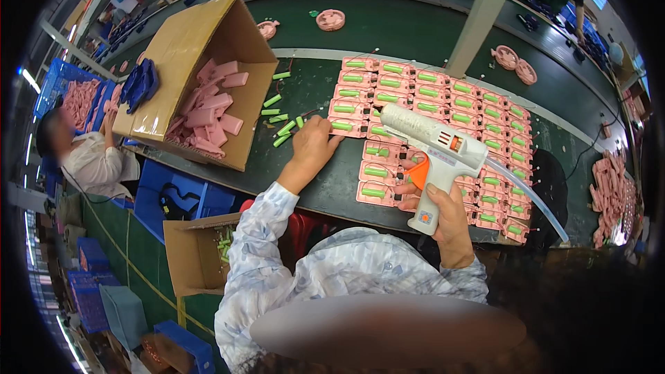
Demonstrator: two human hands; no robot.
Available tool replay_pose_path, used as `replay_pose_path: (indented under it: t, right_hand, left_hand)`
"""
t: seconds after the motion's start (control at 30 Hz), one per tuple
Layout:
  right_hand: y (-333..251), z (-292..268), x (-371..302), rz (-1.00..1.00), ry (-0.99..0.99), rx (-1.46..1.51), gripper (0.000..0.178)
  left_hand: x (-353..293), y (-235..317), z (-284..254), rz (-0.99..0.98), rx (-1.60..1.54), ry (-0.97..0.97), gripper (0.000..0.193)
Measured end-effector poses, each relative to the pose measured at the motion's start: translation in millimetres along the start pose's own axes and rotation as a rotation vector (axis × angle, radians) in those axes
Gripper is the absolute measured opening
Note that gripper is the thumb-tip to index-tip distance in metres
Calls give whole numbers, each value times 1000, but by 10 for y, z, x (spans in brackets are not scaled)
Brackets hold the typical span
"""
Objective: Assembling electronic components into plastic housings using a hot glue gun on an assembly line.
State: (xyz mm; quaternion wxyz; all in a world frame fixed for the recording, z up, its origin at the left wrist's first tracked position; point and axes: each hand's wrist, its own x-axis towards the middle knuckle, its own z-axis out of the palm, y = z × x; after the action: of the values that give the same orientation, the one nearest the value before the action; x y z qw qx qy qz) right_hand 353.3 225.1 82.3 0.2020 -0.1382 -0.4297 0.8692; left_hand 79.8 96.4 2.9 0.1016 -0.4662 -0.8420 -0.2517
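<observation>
My right hand (451,225) is wrapped round the handle of a white hot glue gun (433,140) with an orange trigger. Its nozzle points left above the pink casings, and a clear glue stick (530,194) trails from its back end. With bent fingers, my left hand (309,149) grips the left end of a pink plastic casing (346,127) holding a green battery cell. That casing is the lowest in the leftmost column of a grid of similar casings (426,92). Several loose green cells (280,118) with thin wires lie just left of my left hand.
A tilted cardboard box (181,48) of pink parts (215,107) stands left, with a dark blue part (140,85) on its flap. Below sits a smaller box (183,256) of green cells. A post (478,21) rises behind the grid, before a green conveyor (402,24). Other people work left and far right.
</observation>
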Motion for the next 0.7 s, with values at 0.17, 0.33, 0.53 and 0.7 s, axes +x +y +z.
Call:
replay_pose_path:
  t: [0.17, 0.33, 0.53, 0.7]
  right_hand:
    - [55, 32, 20, 18, 13, 5, 53]
    - [86, 57, 96, 43, -15, -59, 58]
    - [168, 213, 137, 75, -40, -45, 61]
    - [191, 144, 118, 69, -47, -57, 60]
  left_hand:
    - [-113, -4, -250, 54, -72, 66, 30]
    - [-196, -330, -645, -2, 67, -6, 64]
    - [-261, -715, -212, 124, 124, 10, 38]
    - [-123, -1017, -186, 75, 181, 123, 27]
